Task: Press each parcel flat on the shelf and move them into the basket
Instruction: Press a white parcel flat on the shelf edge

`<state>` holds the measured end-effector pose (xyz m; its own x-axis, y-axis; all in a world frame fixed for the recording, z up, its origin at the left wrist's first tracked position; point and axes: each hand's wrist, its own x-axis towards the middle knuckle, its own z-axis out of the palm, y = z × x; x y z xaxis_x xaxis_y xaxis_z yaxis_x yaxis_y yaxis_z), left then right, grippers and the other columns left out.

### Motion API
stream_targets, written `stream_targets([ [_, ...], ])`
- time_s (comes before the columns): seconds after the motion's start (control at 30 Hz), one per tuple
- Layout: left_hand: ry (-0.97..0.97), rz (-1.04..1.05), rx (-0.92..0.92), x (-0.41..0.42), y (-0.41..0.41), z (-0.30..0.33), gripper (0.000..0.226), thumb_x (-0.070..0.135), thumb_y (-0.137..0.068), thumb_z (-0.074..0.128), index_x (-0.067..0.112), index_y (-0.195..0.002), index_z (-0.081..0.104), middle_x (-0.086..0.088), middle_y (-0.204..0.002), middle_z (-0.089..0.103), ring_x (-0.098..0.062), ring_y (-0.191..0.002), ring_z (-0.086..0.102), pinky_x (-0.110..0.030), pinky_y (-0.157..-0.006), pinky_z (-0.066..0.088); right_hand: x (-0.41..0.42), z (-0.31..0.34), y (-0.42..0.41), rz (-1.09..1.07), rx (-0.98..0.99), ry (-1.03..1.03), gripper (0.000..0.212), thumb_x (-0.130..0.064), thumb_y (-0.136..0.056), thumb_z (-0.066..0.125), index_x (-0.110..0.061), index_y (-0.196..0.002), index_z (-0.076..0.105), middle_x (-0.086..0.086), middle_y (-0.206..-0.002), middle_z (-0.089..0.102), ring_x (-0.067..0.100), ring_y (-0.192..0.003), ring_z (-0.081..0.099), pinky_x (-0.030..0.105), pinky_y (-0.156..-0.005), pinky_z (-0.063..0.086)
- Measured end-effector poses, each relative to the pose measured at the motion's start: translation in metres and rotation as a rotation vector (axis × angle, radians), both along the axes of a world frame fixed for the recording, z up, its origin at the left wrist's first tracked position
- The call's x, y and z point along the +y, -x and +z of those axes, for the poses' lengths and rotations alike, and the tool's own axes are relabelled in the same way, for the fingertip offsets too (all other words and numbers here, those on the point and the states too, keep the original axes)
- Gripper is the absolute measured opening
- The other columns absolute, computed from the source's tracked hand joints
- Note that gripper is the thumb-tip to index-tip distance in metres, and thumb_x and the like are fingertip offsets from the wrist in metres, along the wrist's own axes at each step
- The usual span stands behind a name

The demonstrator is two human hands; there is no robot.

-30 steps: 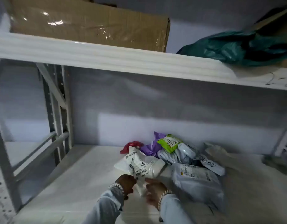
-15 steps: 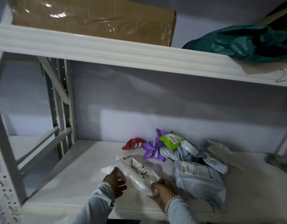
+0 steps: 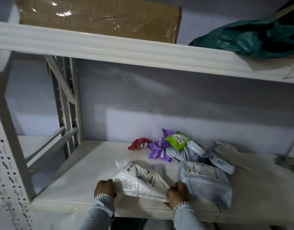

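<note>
A white plastic parcel (image 3: 139, 181) with a printed label lies near the front edge of the lower shelf (image 3: 86, 171), held at its two near corners. The slick film could slip from the fingers or slide off the edge if pressed unevenly. The left hand (image 3: 105, 188) pinches the left corner in a closed grip; the right hand (image 3: 177, 195) curls round the right corner. A grey parcel (image 3: 207, 181) lies just beside, more parcels piled behind. No basket shows.
</note>
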<state>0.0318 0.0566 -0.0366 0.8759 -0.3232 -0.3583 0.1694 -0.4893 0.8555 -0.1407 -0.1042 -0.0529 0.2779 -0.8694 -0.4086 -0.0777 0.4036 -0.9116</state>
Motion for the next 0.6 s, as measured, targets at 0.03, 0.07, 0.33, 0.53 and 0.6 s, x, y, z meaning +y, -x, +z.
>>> stream_targets([
  [0.03,0.02,0.008,0.068,0.002,0.0,-0.003,0.038,0.023,-0.086,0.062,0.007,-0.121,0.055,-0.012,-0.122,0.062,-0.027,-0.109,0.06,-0.029,-0.091,0.045,0.001,0.001,0.0,0.048,0.039,0.009,0.021,0.004,-0.08,0.049,-0.015,-0.089,0.047,0.015,-0.107,0.049,0.029,-0.09,0.054,0.037,-0.06,0.054],
  [0.07,0.045,0.012,0.095,0.004,0.002,-0.002,0.039,0.022,-0.086,0.062,0.007,-0.12,0.054,-0.015,-0.123,0.06,-0.026,-0.101,0.061,-0.03,-0.086,0.047,0.002,0.003,0.001,0.108,0.102,0.013,0.018,-0.002,-0.079,0.056,-0.017,-0.086,0.05,0.013,-0.111,0.05,0.027,-0.098,0.053,0.034,-0.066,0.052],
  [0.33,0.013,0.038,0.101,0.017,-0.027,-0.008,0.059,0.065,-0.076,0.056,0.007,-0.074,0.064,-0.016,-0.082,0.071,-0.033,-0.072,0.07,-0.041,-0.082,0.055,-0.01,-0.015,-0.004,0.28,0.541,0.219,0.047,-0.035,-0.098,0.038,-0.002,-0.129,0.05,0.022,-0.131,0.055,0.034,-0.12,0.054,0.039,-0.103,0.042],
  [0.53,0.061,-0.026,0.106,0.016,-0.02,0.014,0.018,0.023,-0.074,0.064,0.008,-0.064,0.063,-0.015,-0.071,0.064,-0.028,-0.071,0.059,-0.037,-0.074,0.054,0.001,-0.004,-0.016,0.274,0.633,0.194,0.058,-0.046,-0.092,0.051,0.003,-0.123,0.058,0.015,-0.131,0.059,0.025,-0.124,0.053,0.023,-0.095,0.041],
  [0.6,0.067,-0.084,0.144,0.015,-0.017,0.011,0.023,0.007,-0.076,0.065,0.009,-0.054,0.061,-0.012,-0.06,0.059,-0.026,-0.067,0.055,-0.034,-0.066,0.051,0.0,-0.003,-0.019,0.3,0.645,0.222,0.058,-0.045,-0.096,0.045,0.004,-0.123,0.057,0.018,-0.13,0.058,0.026,-0.123,0.054,0.025,-0.096,0.041],
])
